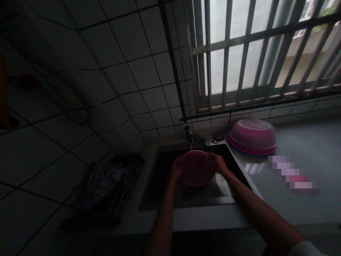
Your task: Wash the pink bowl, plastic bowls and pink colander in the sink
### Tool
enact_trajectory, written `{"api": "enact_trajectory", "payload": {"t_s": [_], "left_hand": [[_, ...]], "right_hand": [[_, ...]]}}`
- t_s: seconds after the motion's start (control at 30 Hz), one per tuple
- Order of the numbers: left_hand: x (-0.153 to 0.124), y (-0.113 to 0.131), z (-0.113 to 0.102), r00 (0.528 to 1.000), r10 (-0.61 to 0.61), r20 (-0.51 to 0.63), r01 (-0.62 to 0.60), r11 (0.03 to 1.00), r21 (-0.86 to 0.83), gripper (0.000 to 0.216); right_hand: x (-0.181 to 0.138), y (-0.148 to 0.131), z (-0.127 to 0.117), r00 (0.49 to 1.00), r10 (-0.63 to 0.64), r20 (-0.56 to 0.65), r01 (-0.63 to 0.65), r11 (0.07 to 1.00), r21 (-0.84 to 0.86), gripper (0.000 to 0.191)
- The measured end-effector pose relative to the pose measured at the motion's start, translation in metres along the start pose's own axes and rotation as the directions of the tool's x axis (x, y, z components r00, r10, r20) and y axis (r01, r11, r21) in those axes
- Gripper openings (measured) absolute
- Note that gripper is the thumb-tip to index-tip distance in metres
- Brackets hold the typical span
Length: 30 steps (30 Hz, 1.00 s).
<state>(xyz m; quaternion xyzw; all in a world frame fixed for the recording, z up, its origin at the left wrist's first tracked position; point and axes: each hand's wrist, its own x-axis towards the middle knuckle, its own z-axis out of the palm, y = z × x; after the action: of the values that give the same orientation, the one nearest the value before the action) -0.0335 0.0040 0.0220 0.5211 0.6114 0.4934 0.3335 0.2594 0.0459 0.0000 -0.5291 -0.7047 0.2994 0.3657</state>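
Note:
A pink plastic bowl is held tilted over the steel sink, just below the faucet. My left hand grips its left rim with the fingers curled round the edge. My right hand clasps the right rim the same way. The bowl's outer side faces me, so its inside is hidden. The room is dim and I cannot tell whether water is running.
An upturned pink basin lies on the grey counter right of the sink. A dish rack with cloth stands on the left. A barred window and tiled wall rise behind.

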Motion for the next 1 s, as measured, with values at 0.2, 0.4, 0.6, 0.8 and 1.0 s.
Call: {"api": "enact_trajectory", "payload": {"t_s": [0.2, 0.4, 0.6, 0.8, 1.0], "left_hand": [[0.000, 0.004, -0.002, 0.997, -0.075, -0.021, 0.075, 0.996, 0.040, 0.033], [0.004, 0.000, -0.007, 0.983, -0.142, -0.117, 0.141, 0.990, -0.014, 0.035], [0.004, 0.001, -0.002, 0.992, -0.043, -0.120, 0.047, 0.999, 0.026, 0.053], [0.003, 0.003, 0.006, 0.999, 0.033, -0.018, -0.032, 0.999, 0.037, 0.042], [0.010, -0.001, -0.003, 0.993, -0.032, -0.117, 0.027, 0.999, -0.045, 0.041]], "right_hand": [[0.000, -0.016, -0.001, 0.996, -0.084, -0.023, 0.087, 0.966, 0.245, 0.035], [0.001, 0.002, -0.005, 0.989, -0.035, 0.144, 0.016, 0.991, 0.131, 0.046], [-0.002, -0.002, -0.004, 0.995, 0.044, 0.089, -0.037, 0.997, -0.069, 0.041], [0.001, -0.006, 0.010, 0.999, -0.023, 0.042, 0.020, 0.997, 0.070, 0.047], [0.006, 0.015, 0.002, 0.991, 0.023, 0.132, -0.026, 0.999, 0.025, 0.040]]}}
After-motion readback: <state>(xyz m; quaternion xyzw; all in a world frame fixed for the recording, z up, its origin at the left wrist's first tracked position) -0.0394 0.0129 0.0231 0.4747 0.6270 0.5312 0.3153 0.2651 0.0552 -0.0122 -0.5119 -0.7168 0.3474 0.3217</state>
